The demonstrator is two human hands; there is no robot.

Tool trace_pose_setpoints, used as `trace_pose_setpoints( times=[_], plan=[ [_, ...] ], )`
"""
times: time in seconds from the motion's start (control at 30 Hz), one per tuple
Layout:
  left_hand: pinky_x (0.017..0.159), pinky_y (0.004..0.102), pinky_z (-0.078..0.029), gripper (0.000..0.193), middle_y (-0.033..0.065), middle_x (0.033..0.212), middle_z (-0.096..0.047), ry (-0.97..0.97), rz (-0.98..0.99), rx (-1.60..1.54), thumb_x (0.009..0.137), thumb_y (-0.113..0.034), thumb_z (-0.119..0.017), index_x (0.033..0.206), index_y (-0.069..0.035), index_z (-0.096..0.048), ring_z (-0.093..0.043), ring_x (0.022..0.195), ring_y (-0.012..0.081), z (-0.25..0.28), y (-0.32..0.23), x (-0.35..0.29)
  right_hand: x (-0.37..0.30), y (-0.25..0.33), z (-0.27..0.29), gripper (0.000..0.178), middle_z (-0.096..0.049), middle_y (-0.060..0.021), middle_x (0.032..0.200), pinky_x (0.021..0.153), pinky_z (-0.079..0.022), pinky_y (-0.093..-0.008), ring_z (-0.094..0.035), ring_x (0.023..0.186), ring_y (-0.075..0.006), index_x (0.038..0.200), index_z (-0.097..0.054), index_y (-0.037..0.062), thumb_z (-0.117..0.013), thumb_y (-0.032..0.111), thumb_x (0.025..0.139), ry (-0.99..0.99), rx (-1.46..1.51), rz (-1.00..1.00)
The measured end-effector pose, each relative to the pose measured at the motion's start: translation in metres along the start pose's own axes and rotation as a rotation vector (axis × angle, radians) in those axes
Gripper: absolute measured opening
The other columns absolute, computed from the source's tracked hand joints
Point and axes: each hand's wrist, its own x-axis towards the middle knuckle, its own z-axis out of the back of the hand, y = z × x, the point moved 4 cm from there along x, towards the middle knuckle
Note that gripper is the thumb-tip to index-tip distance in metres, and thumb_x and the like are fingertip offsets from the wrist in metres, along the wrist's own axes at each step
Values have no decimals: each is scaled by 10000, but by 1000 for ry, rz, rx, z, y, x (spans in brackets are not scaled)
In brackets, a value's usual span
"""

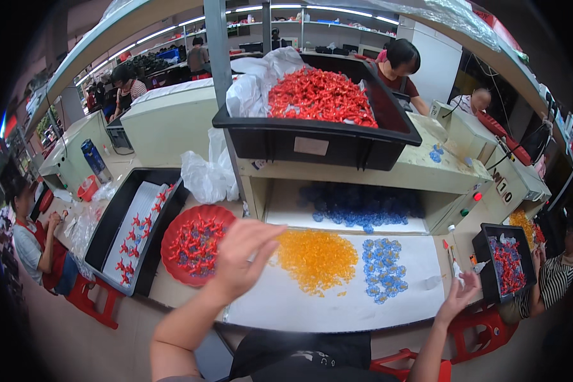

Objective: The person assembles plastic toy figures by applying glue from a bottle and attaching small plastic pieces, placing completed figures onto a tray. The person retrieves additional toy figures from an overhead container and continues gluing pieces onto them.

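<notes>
My left hand [243, 258] is raised between the red round tray and a heap of small clear orange pieces [318, 258]. Its fingers are stretched out, and I see nothing in them. My right hand [459, 295] is at the right end of the white work sheet [293, 312], fingers apart and no object visible in it. Just beyond it stands a slim white bottle [454, 262]. Clear blue flower-shaped pieces [384, 270] lie in rows right of the orange heap. The red tray [172, 254] holds red branched pieces and some blue ones.
Overhead, a black bin [318, 143] full of red pieces rests on a shelf. More blue pieces [356, 207] fill the recess beneath. Black trays with red pieces stand left [143, 280] and right [487, 254]. Several people sit at nearby benches; red stools [95, 299] flank the table.
</notes>
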Motion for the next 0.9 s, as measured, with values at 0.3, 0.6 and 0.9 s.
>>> trace_pose_setpoints(
  times=[0.3, 0.6, 0.9],
  plan=[
    [813, 355, -396, 674, 208, 1071, -491, 453, 10, 445, 624, -374, -673, 1171, -74, -419, -504, 947, 311, -3, 112, 237, 128, 256, -275, 376, -532, -100, 975, 733, -432, -288, -526, 882, -223, 1019, -470, 36, -622, 120, 686, 1138, -96, 721],
    [751, 361, -467, 1042, 228, 1270, -297, 1026, 573, 140, 563, -437, -720, 1326, -147, -72, -491, 1007, 305, -64, 170, 270, 199, 154, -492, 903, -298, -184, 1270, 913, -296, -389, -314, 1166, -267, 1263, -251, 13, -556, 599, 649, 1382, -495, 179],
    [685, 404, -478, 1067, 194, 1215, -352, 908, 696, 70, 557, -441, -729, 1297, -31, -78, -486, 989, 303, -91, 197, 260, 164, 149, -505, 956, -337, -203, 1249, 897, -326, -385, -378, 1119, -293, 1212, -350, -17, -554, 661, 570, 1347, -549, 89]
  ],
)
